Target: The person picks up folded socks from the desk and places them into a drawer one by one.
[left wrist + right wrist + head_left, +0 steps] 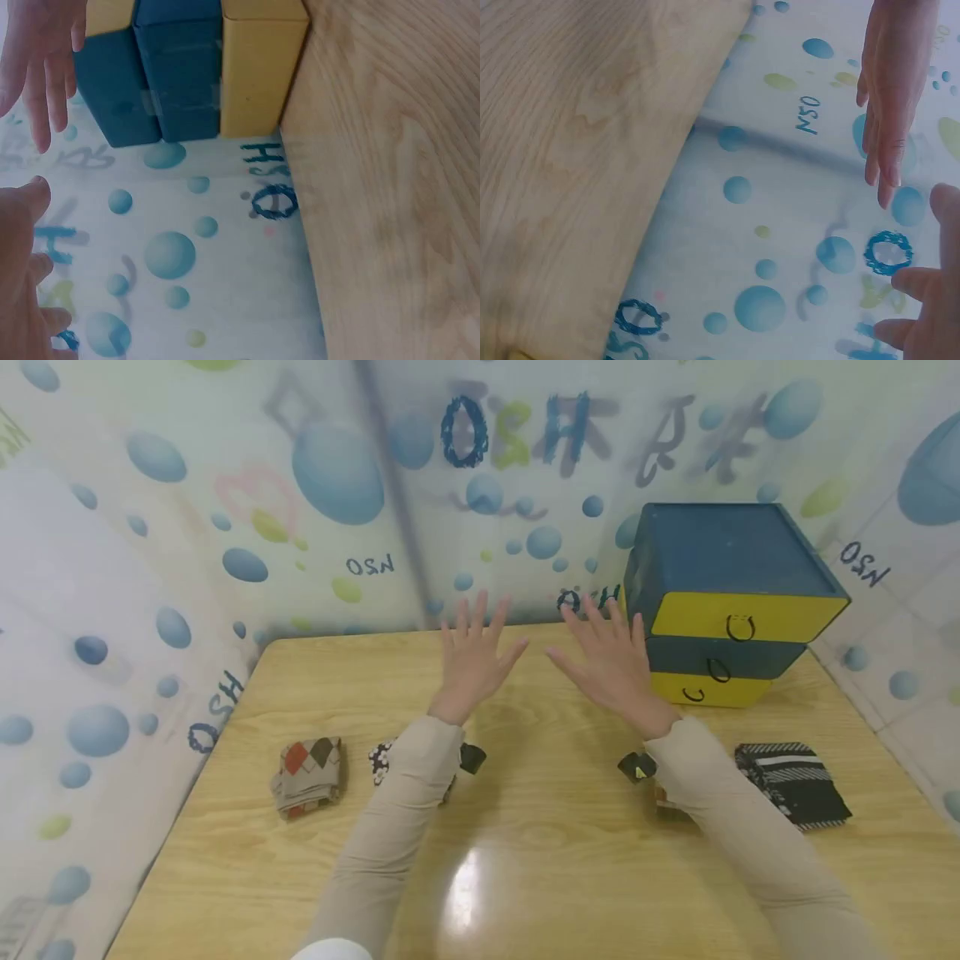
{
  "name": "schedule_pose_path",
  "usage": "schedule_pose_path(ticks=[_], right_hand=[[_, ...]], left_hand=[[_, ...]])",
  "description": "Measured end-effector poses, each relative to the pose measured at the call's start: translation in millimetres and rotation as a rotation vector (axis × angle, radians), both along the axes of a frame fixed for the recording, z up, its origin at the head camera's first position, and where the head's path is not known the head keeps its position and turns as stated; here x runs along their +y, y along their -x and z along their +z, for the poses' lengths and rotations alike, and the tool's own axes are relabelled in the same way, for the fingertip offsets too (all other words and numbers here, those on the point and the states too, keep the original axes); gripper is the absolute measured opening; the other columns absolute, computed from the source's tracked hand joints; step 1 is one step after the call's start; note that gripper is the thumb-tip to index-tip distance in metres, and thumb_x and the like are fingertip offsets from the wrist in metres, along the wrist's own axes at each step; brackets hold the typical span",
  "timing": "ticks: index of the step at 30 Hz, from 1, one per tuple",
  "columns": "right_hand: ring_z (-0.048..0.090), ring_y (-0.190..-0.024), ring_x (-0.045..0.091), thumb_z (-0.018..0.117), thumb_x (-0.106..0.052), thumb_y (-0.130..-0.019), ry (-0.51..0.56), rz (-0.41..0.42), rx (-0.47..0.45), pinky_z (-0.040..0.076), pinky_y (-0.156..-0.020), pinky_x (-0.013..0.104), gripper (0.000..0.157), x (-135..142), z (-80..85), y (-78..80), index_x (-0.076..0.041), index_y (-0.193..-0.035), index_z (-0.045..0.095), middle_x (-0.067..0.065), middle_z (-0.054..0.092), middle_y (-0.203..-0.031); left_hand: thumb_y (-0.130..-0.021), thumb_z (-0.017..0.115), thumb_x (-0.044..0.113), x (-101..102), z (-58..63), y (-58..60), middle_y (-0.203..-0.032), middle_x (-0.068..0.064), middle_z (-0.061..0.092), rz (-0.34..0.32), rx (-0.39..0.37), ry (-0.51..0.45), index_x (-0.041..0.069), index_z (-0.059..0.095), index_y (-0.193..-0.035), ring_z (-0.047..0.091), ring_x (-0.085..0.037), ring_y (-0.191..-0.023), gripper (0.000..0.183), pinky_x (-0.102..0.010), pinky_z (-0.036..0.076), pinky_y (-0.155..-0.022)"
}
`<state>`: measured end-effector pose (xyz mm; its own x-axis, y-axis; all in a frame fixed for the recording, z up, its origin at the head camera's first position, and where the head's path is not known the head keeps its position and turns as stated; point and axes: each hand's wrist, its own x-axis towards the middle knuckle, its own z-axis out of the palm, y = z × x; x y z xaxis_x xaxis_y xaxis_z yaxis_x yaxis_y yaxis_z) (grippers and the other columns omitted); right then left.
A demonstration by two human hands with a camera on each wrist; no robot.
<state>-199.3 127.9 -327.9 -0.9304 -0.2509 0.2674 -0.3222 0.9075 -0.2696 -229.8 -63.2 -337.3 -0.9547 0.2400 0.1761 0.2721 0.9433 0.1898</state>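
Note:
Both hands are held out over the far part of the table with fingers spread and straight. Neither the left hand (472, 664) nor the right hand (611, 664) holds anything. Below the left forearm lies a folded cloth with a dark floral print (380, 762), mostly hidden by the sleeve. Farther left sits a folded argyle cloth (309, 775) in beige, red and brown. Under the right sleeve a brown folded cloth (667, 803) shows only in part. To its right lies a folded black cloth with white stripes (795, 783).
A stacked drawer box (742, 547) in blue and yellow stands at the back right, black loop handles on its drawer fronts. The wooden table (555, 877) meets a wall (480, 527) printed with blue bubbles and letters.

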Motion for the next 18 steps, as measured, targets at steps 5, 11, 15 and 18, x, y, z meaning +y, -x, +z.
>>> schedule_pose_path(ticks=[5, 11, 15, 18], right_hand=[[-0.004, -0.133, 0.03, 0.039, -0.054, -0.089, -0.048, 0.005, 0.036, -0.007, -0.102, 0.053, 0.067, 22.4, 14.2, -10.7, -0.017, -0.142, 0.022, 0.011, 0.01, -0.147], [-0.001, -0.133, 0.031, 0.045, -0.047, -0.089, -0.048, -0.007, 0.131, -0.004, -0.102, 0.053, 0.066, 68.2, 34.6, -22.0, -0.016, -0.142, 0.023, 0.014, 0.013, -0.146], [0.003, -0.132, 0.037, 0.047, -0.046, -0.088, -0.08, -0.027, 0.165, -0.001, -0.101, 0.057, 0.067, 100.7, 45.7, -25.3, -0.014, -0.142, 0.023, 0.018, 0.014, -0.145], [0.003, -0.13, 0.04, 0.047, -0.048, -0.088, -0.073, -0.055, 0.139, 0.0, -0.099, 0.06, 0.071, 124.4, 51.4, -23.8, -0.012, -0.142, 0.02, 0.02, 0.012, -0.144]], left_hand=[[-0.089, 0.028, 0.058, 17.4, 9.5, -4.6, -0.148, -0.003, -0.004, -0.073, 0.08, 0.004, 0.026, 0.004, -0.144, -0.01, -0.026, -0.133, 0.068, -0.056, 0.006, -0.102], [-0.089, 0.031, 0.057, 45.9, 17.3, -5.0, -0.148, 0.0, -0.005, -0.209, 0.095, -0.052, 0.028, 0.008, -0.144, -0.014, -0.02, -0.132, 0.066, -0.054, 0.004, -0.103], [-0.089, 0.032, 0.057, 66.6, 24.7, -0.7, -0.148, 0.002, -0.005, -0.285, 0.071, -0.052, 0.032, 0.004, -0.143, -0.016, -0.016, -0.131, 0.065, -0.051, 0.003, -0.104], [-0.089, 0.033, 0.056, 80.4, 31.7, 4.1, -0.148, 0.002, -0.003, -0.323, 0.081, -0.034, 0.033, 0.004, -0.143, -0.012, -0.016, -0.132, 0.065, -0.049, 0.004, -0.105]])
